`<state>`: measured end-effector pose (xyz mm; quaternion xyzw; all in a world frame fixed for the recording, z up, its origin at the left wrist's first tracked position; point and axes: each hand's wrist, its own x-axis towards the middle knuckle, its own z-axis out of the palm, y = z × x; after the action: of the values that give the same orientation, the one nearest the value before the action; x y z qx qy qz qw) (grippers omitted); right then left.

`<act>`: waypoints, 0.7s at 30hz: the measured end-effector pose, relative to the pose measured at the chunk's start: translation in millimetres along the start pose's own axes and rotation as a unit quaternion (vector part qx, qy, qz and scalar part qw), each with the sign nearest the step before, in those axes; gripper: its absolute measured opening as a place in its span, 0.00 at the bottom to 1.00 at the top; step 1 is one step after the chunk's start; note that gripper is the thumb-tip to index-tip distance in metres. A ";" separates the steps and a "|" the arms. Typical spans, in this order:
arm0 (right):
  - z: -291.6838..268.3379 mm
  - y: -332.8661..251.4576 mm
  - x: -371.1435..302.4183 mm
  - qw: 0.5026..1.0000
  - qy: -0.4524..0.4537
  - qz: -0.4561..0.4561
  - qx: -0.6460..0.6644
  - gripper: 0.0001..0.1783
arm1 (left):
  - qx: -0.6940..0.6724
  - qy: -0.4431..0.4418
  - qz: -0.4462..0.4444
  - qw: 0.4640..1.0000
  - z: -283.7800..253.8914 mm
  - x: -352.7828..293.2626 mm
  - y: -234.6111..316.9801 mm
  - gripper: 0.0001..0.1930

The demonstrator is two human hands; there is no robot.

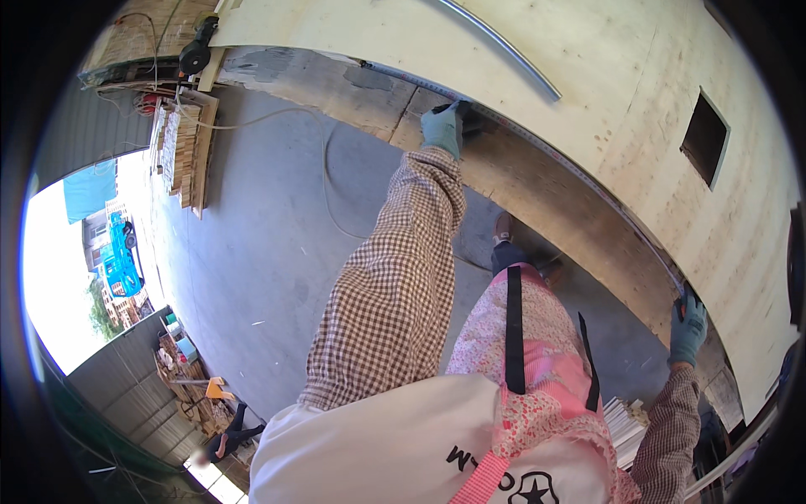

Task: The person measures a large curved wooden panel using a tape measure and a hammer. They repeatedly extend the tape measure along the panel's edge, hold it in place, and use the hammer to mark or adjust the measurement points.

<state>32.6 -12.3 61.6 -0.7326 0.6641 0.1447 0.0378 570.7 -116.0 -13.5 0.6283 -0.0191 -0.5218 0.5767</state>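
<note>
A long tape measure blade (558,158) runs along the near edge of a large pale plywood sheet (588,76). In a teal glove with dark fingertips, my left hand (443,128) is closed at that edge, on the blade; its fingertips are partly hidden. Far to the right, my gloved right hand (689,328) grips the end of the tape near the sheet's right part, where a small orange bit shows by the thumb. Below the sheet's edge lies a lower wooden board (579,223).
On the plywood lie a metal tube (504,46) and a square cut-out (705,139). An angle grinder (196,55) sits at the far left above stacked wooden strips (180,151). A hose (324,160) crosses the concrete floor. Another person (232,437) is at lower left.
</note>
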 end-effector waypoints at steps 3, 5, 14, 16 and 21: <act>-1.5 -2.0 -0.1 1.000 0.005 -0.003 0.006 0.17 | 0.002 0.004 0.007 1.000 -1.6 -0.8 -1.1 0.13; -6.4 -8.1 0.2 1.000 0.000 -0.001 0.008 0.17 | -0.004 0.012 0.009 1.000 -3.2 4.0 -4.2 0.14; -10.8 -22.1 9.3 0.999 -0.017 -0.017 -0.031 0.21 | -0.007 0.003 0.014 1.000 -11.3 10.9 -1.9 0.14; -8.6 -14.3 7.5 0.999 -0.018 -0.010 -0.040 0.22 | -0.008 0.018 0.013 1.000 -4.8 6.4 -6.8 0.16; -6.8 -16.8 5.8 0.999 -0.018 0.003 -0.041 0.23 | -0.030 -0.006 0.007 1.000 -1.7 -1.4 1.8 0.19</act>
<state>50.7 -17.7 64.3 -0.7290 0.6587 0.1849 0.0197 572.2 -114.6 -11.6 0.6078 -0.0111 -0.5215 0.5987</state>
